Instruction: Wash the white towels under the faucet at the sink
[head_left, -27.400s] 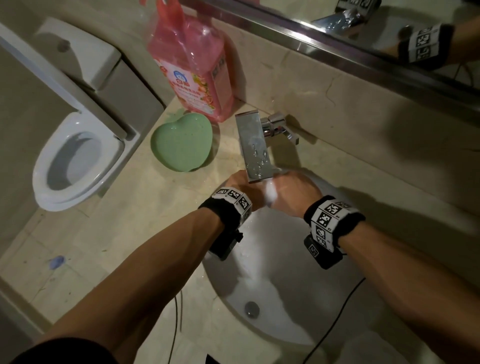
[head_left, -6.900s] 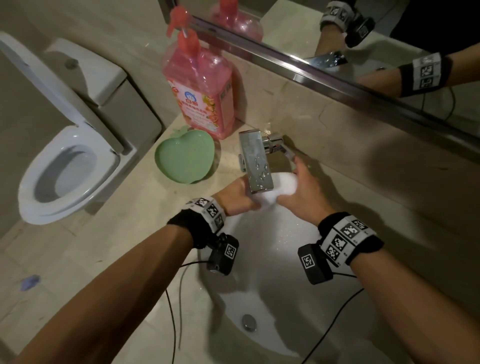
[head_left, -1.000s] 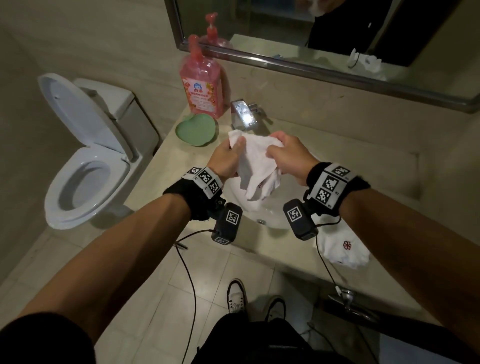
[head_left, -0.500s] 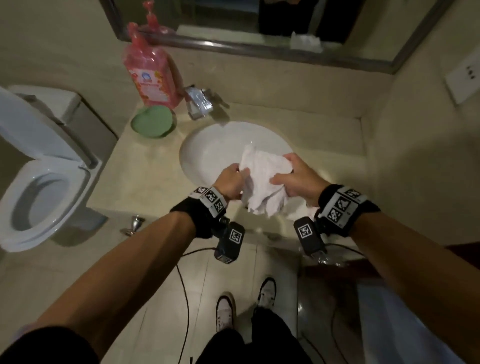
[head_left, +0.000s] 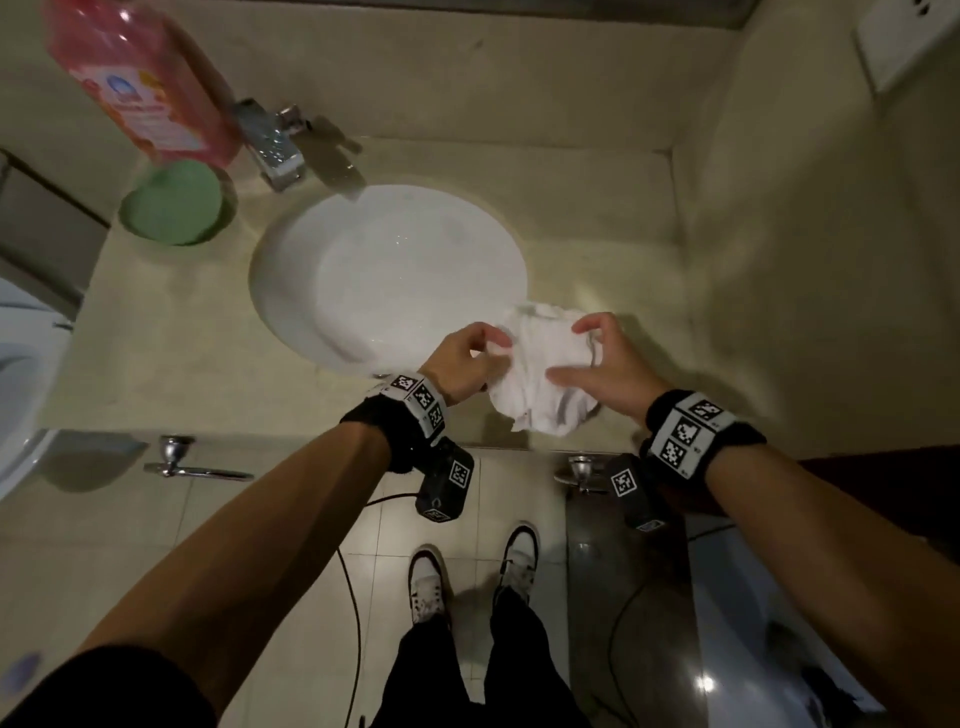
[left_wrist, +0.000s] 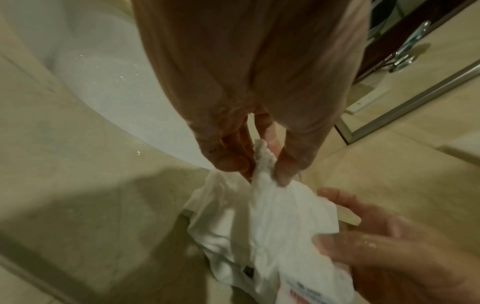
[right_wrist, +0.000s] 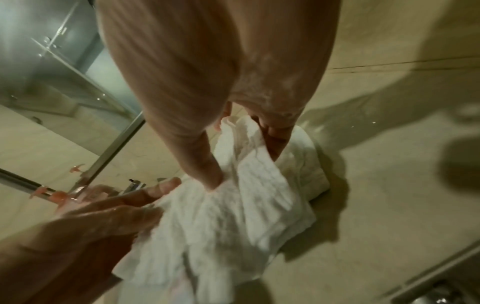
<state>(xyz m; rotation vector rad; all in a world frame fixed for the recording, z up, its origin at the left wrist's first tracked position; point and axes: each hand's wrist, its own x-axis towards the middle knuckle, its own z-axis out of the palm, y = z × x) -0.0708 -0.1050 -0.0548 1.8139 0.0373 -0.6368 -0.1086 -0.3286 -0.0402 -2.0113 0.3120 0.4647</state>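
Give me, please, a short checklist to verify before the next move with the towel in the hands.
1. Left hand pinches the white towel: ok.
2. Right hand grips the white towel: ok.
3. White towel is out of the sink, above the counter: ok.
4. No water stream shows at the faucet: ok.
5. Counter under the towel is bare: not ok, another white cloth lies there.
6. White towel is wrung enough: cannot tell.
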